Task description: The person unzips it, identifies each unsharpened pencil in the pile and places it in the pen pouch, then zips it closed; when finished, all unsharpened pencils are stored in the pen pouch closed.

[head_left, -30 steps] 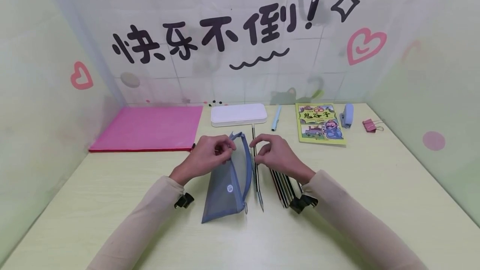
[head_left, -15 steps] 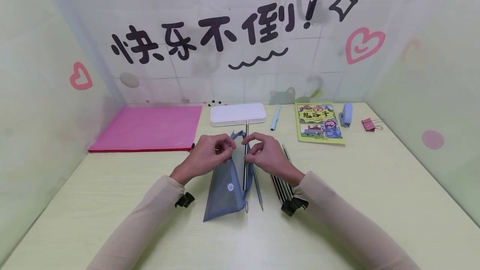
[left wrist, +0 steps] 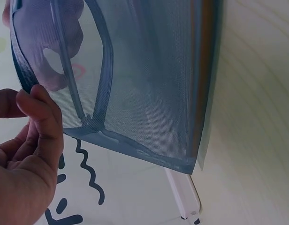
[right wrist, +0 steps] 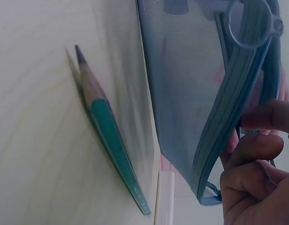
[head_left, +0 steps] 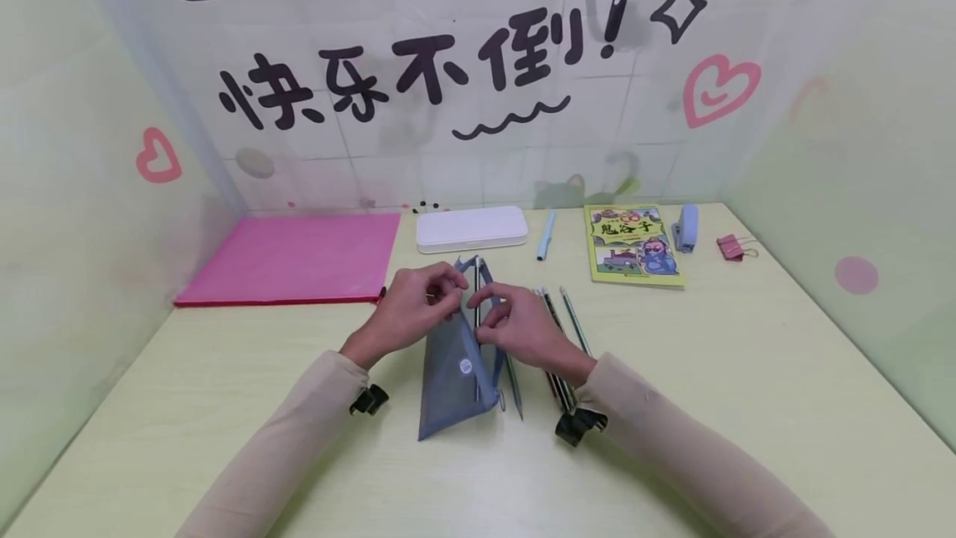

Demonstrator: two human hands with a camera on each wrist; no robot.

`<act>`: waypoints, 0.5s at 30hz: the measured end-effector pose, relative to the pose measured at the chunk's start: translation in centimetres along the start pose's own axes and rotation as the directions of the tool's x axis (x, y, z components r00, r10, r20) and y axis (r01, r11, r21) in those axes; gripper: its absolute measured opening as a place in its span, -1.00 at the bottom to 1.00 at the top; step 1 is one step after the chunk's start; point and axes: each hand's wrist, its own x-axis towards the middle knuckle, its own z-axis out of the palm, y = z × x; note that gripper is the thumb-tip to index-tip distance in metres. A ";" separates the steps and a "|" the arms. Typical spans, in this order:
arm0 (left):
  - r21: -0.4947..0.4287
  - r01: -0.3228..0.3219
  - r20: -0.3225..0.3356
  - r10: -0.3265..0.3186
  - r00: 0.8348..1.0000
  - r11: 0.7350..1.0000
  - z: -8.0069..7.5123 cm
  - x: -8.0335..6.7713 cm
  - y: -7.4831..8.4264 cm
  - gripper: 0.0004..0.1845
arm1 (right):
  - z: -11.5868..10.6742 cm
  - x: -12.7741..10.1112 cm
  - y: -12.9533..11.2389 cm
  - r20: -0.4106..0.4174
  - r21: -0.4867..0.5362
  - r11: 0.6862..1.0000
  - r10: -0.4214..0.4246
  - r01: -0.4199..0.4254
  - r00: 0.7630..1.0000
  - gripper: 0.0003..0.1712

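My left hand (head_left: 426, 297) pinches the zipped upper edge of a blue-grey mesh pencil pouch (head_left: 448, 397), which stands on its side with its mouth open. In the left wrist view, thumb and forefinger meet on that edge. My right hand (head_left: 526, 326) holds a dark striped pencil (head_left: 477, 276) between thumb and forefinger at the mouth; its lower length shows through the mesh, inside the pouch. A sharpened green pencil (right wrist: 116, 136) lies on the table along the pouch's right side. Several more pencils (head_left: 551, 305) lie under and beside my right wrist, partly hidden by it.
A pink folder (head_left: 291, 260) lies at the back left, beside a white pencil box (head_left: 470, 229). Further right along the back are a light blue pen (head_left: 546, 235), a yellow comic book (head_left: 635, 247), a lavender stapler (head_left: 685, 228) and a pink binder clip (head_left: 735, 247).
My right hand has moved left and then down, bringing the striped pencil from beside the pouch into its mouth. My left hand keeps its pinch on the edge; the pouch has shifted slightly right.
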 end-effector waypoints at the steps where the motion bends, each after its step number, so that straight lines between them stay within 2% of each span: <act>1: -0.002 -0.001 0.001 0.001 1.000 1.000 0.0 0.0 0.1 -0.83 | 0.1 0.0 0.0 0.008 -0.006 1.000 0.000 0.000 1.000 -0.61; 9: -0.016 -0.012 0.006 0.012 1.000 1.000 -0.1 -0.2 0.0 -0.83 | 0.0 0.1 -0.1 0.057 -0.067 0.998 0.000 0.004 0.998 -0.61; 15: -0.022 0.005 0.009 -0.005 1.000 1.000 -0.2 -0.2 -0.1 -0.82 | -1.9 -0.4 0.4 0.021 -0.105 0.994 0.002 0.000 1.000 -0.65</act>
